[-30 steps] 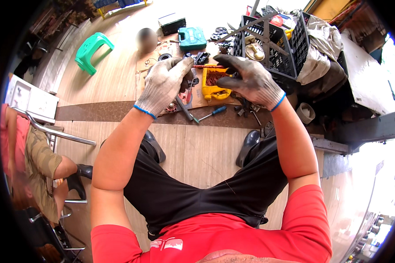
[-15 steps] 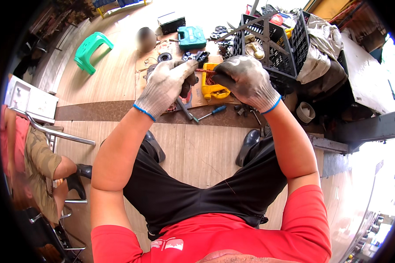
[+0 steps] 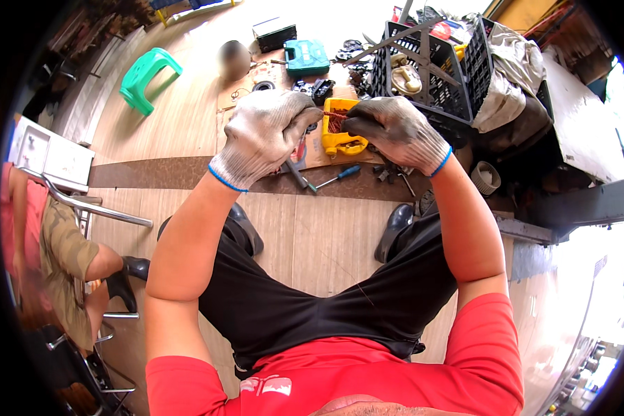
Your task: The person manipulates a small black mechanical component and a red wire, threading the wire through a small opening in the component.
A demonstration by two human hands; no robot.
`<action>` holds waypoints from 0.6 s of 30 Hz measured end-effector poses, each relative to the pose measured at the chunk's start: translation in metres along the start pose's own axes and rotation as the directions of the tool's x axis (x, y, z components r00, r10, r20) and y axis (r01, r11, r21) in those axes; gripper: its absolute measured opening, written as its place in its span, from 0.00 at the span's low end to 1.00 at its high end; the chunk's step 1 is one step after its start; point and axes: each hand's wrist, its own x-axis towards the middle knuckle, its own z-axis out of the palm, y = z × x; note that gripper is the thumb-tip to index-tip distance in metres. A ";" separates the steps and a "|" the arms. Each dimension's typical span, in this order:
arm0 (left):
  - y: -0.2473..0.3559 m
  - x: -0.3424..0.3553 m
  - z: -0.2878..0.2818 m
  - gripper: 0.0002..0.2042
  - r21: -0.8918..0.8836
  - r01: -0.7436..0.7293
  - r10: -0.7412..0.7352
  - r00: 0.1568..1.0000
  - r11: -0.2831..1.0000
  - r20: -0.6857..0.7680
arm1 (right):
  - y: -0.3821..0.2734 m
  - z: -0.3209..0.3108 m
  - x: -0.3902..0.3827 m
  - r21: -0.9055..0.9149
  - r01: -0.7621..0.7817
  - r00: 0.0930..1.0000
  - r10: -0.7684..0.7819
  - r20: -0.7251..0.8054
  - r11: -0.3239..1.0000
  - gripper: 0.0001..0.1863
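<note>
Both my hands wear whitish knit work gloves with blue cuffs and dark, soiled fingers. My left hand [image 3: 260, 135] is closed in a pinch on one end of a thin reddish strand [image 3: 334, 114], which looks like twisted wire. The other end sits between the closed fingers of my right hand [image 3: 399, 132]. Only a short stretch of it shows between the gloves. Just below it is a yellow cut-open plastic jug [image 3: 344, 145] with more reddish strands inside. A blue-handled screwdriver [image 3: 340, 177] and a grey bar-like handle [image 3: 297, 175] lie nearer to me.
Beyond my hands are a teal tool case [image 3: 306, 57] and a black ring [image 3: 263, 86]. Black crates [image 3: 426, 104] with cloths stand at right, near a white basket [image 3: 484, 178]. A green stool [image 3: 145, 80] is at left; another person's leg [image 3: 104, 263] shows lower left.
My left hand has turned so more of its back shows, and shifted slightly right. My right hand has moved a little right and down. The visible stretch of strand is shorter.
</note>
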 end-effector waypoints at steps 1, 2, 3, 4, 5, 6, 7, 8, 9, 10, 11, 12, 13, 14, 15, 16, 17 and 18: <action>0.000 -0.001 -0.001 0.07 -0.022 0.045 -0.045 0.999 0.999 0.000 | 0.001 0.001 0.000 0.012 0.002 1.000 -0.002 0.010 1.000 0.13; 0.002 -0.003 0.001 0.07 -0.050 0.092 -0.092 0.996 0.994 0.005 | 0.001 0.004 -0.002 0.026 -0.004 1.000 0.003 0.024 1.000 0.13; 0.003 -0.004 0.003 0.07 -0.078 0.140 -0.139 0.990 0.987 0.013 | 0.002 0.006 -0.001 -0.012 -0.011 1.000 0.011 0.000 1.000 0.15; 0.003 -0.002 0.004 0.10 -0.105 0.157 -0.157 0.988 0.982 0.008 | 0.003 0.009 0.000 -0.049 -0.019 1.000 0.018 -0.024 0.999 0.17; 0.002 -0.001 0.006 0.11 -0.120 0.182 -0.182 0.983 0.976 0.010 | 0.005 0.010 0.001 -0.124 0.028 0.998 -0.036 -0.060 0.992 0.17; 0.002 0.000 0.006 0.13 -0.136 0.207 -0.207 0.978 0.969 0.012 | 0.003 0.008 0.001 -0.212 0.057 0.996 -0.071 -0.060 0.976 0.19; 0.004 0.001 0.005 0.16 -0.141 0.269 -0.263 0.963 0.953 0.059 | 0.003 0.008 0.001 -0.245 0.040 0.997 -0.057 -0.060 0.969 0.19; 0.004 0.001 0.006 0.17 -0.202 0.326 -0.319 0.945 0.924 0.067 | 0.002 0.008 0.003 -0.280 0.025 0.997 -0.045 -0.065 0.960 0.19; 0.005 0.001 0.007 0.18 -0.262 0.380 -0.373 0.925 0.887 0.078 | -0.002 0.006 0.004 -0.319 0.019 0.995 -0.048 -0.084 0.948 0.18; 0.006 0.001 0.008 0.19 -0.320 0.431 -0.425 0.901 0.844 0.092 | -0.003 0.006 0.004 -0.382 0.041 0.991 -0.087 -0.103 0.923 0.17; 0.011 0.004 0.004 0.21 -0.454 0.577 -0.550 0.809 0.679 0.206 | -0.003 0.007 0.006 -0.443 0.062 0.984 -0.128 -0.121 0.894 0.17; 0.010 0.003 0.005 0.20 -0.520 0.627 -0.588 0.764 0.580 0.266 | -0.003 0.007 0.007 -0.503 0.080 0.976 -0.170 -0.135 0.860 0.16; 0.007 0.002 0.005 0.20 -0.574 0.669 -0.616 0.716 0.472 0.328 | -0.005 0.007 0.008 -0.547 0.104 0.959 -0.229 -0.166 0.831 0.16; 0.005 0.002 0.005 0.19 -0.619 0.701 -0.633 0.667 0.354 0.393 | -0.003 0.009 0.009 -0.550 0.087 0.961 -0.216 -0.173 0.830 0.16; 0.005 0.003 0.006 0.18 -0.615 0.708 -0.632 0.661 0.347 0.404 | 0.000 0.011 0.010 -0.553 0.071 0.962 -0.203 -0.181 0.830 0.16; 0.006 0.004 0.006 0.18 -0.610 0.707 -0.627 0.666 0.357 0.405 | 0.002 0.012 0.010 -0.556 0.055 0.964 -0.190 -0.188 0.829 0.17; 0.006 0.003 0.006 0.18 -0.605 0.707 -0.626 0.668 0.365 0.402 | -0.004 0.012 0.008 -0.518 0.018 0.966 -0.148 -0.211 0.855 0.15; 0.006 0.002 0.006 0.18 -0.600 0.707 -0.626 0.670 0.374 0.399 | -0.003 0.012 0.008 -0.485 0.021 0.966 -0.143 -0.217 0.874 0.15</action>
